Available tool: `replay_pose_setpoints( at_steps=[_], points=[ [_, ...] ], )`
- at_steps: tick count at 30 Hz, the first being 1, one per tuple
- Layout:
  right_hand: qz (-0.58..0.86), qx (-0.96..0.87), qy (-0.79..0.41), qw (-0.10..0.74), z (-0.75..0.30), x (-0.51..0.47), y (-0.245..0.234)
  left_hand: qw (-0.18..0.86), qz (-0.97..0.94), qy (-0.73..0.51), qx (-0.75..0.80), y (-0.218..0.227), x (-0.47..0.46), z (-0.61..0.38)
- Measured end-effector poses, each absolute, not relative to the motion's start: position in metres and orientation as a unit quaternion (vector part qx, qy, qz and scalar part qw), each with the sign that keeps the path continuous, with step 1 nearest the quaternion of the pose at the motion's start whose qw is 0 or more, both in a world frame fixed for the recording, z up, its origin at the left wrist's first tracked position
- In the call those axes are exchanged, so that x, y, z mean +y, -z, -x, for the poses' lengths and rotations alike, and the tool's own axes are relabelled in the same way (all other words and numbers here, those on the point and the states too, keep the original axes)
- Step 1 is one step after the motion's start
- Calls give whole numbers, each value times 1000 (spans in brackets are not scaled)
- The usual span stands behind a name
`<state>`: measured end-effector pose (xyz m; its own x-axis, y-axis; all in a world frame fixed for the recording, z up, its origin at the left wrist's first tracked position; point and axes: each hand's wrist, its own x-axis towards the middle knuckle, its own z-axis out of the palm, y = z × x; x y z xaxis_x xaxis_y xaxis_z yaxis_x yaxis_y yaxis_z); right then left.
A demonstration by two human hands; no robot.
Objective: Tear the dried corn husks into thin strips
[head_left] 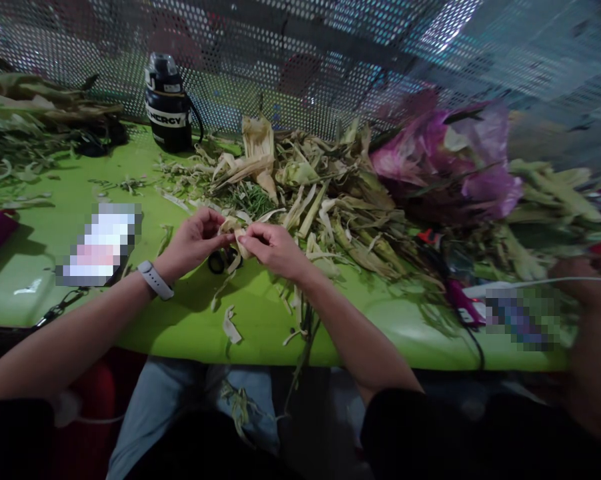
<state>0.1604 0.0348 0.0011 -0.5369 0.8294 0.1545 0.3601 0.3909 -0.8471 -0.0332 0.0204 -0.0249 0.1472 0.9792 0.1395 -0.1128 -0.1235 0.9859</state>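
My left hand [200, 237] and my right hand [270, 247] meet over the green table, both pinching a pale strip of corn husk [241, 241] between thumbs and fingers. A white band circles my left wrist. Just below the fingers, a dark ring-shaped object, perhaps scissor handles [217, 262], is partly hidden. Behind my hands lies a heap of dried corn husks [300, 170], with thin green shreds [253, 200] at its near side. A loose husk scrap [231, 325] rests nearer the table's front edge.
A black bottle [169, 110] stands at the back left, before a perforated metal screen [300, 67]. A blurred phone [103, 243] lies left. Pink plastic bag [450, 160] and more husks sit right. Another person's hand [587, 283] is at far right, near a white cable.
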Motion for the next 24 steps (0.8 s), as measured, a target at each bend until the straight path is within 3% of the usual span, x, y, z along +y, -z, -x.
replay_pose_setpoints(
  at_steps=[10,24],
  points=[
    [360,-833,-329,261,-162,34,-6,507,-601,-473,397,26,20,36],
    [365,-764,-369,384,-160,36,1,546,-533,-505,404,21,24,39]
  ],
)
